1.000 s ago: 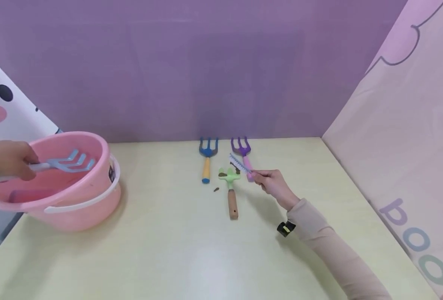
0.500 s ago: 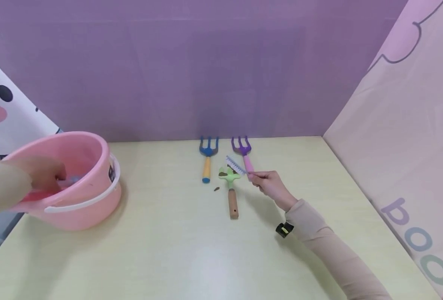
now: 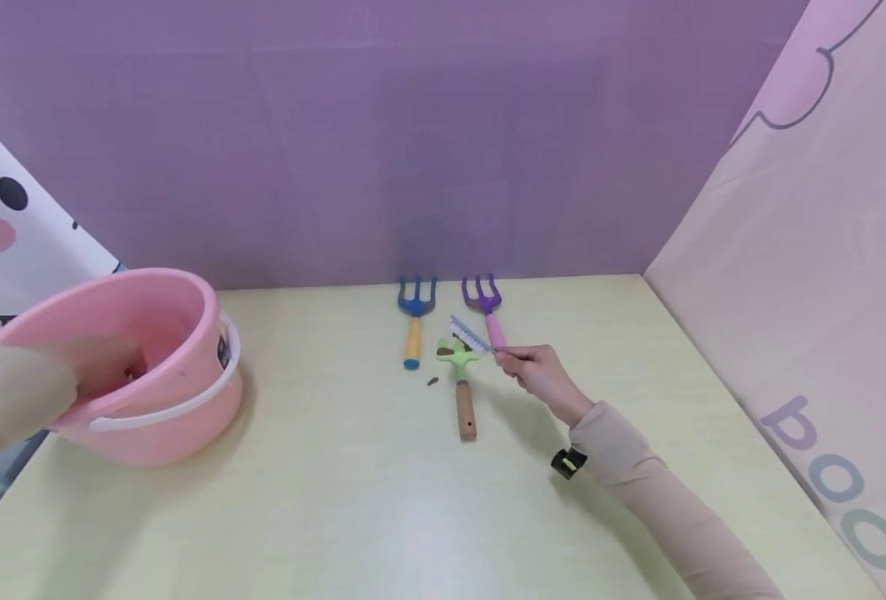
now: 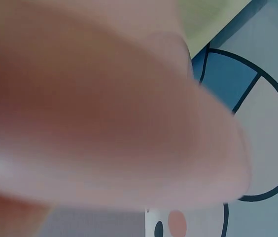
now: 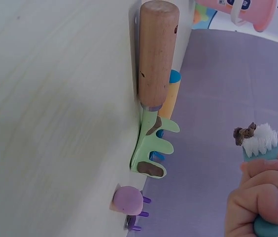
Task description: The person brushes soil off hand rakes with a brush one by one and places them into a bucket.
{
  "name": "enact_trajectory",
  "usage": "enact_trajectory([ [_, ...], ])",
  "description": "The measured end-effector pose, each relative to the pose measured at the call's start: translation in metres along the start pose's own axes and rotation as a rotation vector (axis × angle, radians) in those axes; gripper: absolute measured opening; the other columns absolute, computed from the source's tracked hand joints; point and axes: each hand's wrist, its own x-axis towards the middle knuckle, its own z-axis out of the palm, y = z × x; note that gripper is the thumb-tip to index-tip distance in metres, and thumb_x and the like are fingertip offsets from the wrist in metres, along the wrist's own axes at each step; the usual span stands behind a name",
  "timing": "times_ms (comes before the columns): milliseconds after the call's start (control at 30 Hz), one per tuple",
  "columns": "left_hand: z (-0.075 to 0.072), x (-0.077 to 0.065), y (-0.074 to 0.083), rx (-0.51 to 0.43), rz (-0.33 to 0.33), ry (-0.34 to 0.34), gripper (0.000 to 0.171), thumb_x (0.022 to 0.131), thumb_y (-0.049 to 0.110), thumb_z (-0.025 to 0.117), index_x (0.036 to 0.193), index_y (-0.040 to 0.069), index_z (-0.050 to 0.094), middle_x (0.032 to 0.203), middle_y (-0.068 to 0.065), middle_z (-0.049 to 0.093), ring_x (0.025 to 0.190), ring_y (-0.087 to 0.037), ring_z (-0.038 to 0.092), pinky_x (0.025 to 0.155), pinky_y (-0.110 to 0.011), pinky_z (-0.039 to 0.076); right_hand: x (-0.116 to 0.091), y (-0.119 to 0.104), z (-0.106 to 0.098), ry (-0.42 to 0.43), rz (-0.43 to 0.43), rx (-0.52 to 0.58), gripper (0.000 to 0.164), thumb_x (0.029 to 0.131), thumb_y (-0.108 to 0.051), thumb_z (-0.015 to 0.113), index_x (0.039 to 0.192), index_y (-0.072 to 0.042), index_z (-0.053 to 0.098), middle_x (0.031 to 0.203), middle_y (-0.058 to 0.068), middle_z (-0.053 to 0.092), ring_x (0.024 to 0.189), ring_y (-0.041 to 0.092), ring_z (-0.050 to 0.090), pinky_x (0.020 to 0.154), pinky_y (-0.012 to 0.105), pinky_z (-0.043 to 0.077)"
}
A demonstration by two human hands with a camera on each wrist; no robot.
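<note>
My left hand (image 3: 108, 362) reaches down inside the pink bucket (image 3: 208, 312) at the left. Its fingers are partly hidden there, and no fork shows in it; in the left wrist view a blurred finger (image 4: 129, 128) fills much of the picture. My right hand (image 3: 543, 379) pinches a small blue brush (image 3: 471, 335) with white bristles above a green garden fork (image 3: 458, 357). That fork lies on the table with its wooden handle toward me, brown dirt on its prongs. In the right wrist view, a brown clump (image 5: 244, 133) clings to the bristles (image 5: 263, 140).
Behind the green fork lie a blue hand fork (image 3: 415, 307) with a yellow handle and a purple hand fork (image 3: 483, 298) with a pink handle. One loose brown crumb (image 3: 432, 381) sits on the table (image 3: 322, 500). A purple backdrop (image 3: 443, 150) rises behind.
My left hand has lowered a light blue fork into the bucket, and the fork has dropped out of sight. The brush in my right hand has shifted slightly left and down, over the green fork.
</note>
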Motion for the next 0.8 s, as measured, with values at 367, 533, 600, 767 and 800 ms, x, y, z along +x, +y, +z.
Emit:
enact_trajectory([
  [367, 0.011, -0.015, 0.012, 0.561, -0.863, 1.003, 0.028, 0.086, 0.030, 0.061, 0.111, 0.018, 0.056, 0.090, -0.012, 0.062, 0.072, -0.042, 0.062, 0.068, -0.055, 0.051, 0.001, 0.001, 0.000, -0.008, -0.005, 0.000, 0.035, 0.091, -0.021, 0.054, 0.119, -0.001, 0.059, 0.065, -0.004, 0.049, 0.047, 0.005, 0.030, 0.044, 0.018, 0.026],
  [533, 0.004, -0.023, 0.011, 0.773, -1.103, 1.063, 0.041, 0.072, 0.030, 0.074, 0.107, 0.015, 0.057, 0.096, -0.016, 0.060, 0.071, -0.033, 0.064, 0.063, -0.044, 0.055, 0.002, 0.003, 0.001, -0.007, -0.005, 0.004, 0.035, 0.090, -0.020, 0.054, 0.118, 0.000, 0.060, 0.066, -0.001, 0.049, 0.046, 0.005, 0.030, 0.044, 0.018, 0.026],
  [600, 0.001, -0.027, 0.012, 0.802, -1.132, 1.057, 0.044, 0.071, 0.029, 0.075, 0.108, 0.015, 0.055, 0.097, -0.016, 0.059, 0.071, -0.032, 0.064, 0.062, -0.044, 0.055, 0.002, 0.003, 0.001, -0.007, -0.004, -0.002, 0.035, 0.090, -0.020, 0.054, 0.118, 0.000, 0.060, 0.065, -0.002, 0.050, 0.046, 0.005, 0.030, 0.044, 0.018, 0.026],
  [767, -0.005, -0.030, 0.010, 0.942, -1.101, 0.963, 0.045, 0.065, 0.035, 0.079, 0.102, 0.019, 0.059, 0.092, -0.010, 0.061, 0.069, -0.026, 0.063, 0.058, -0.040, 0.055, 0.003, 0.004, 0.002, -0.003, -0.005, -0.013, 0.033, 0.090, -0.021, 0.054, 0.116, -0.002, 0.062, 0.065, -0.002, 0.049, 0.046, 0.005, 0.030, 0.044, 0.018, 0.025],
  [800, -0.007, -0.031, 0.010, 0.982, -1.059, 0.913, 0.042, 0.064, 0.036, 0.079, 0.100, 0.022, 0.060, 0.090, -0.005, 0.062, 0.068, -0.023, 0.063, 0.057, -0.038, 0.055, 0.003, 0.004, 0.002, -0.002, -0.004, -0.014, 0.033, 0.090, -0.021, 0.054, 0.116, -0.002, 0.062, 0.066, -0.001, 0.050, 0.046, 0.005, 0.030, 0.044, 0.018, 0.025],
])
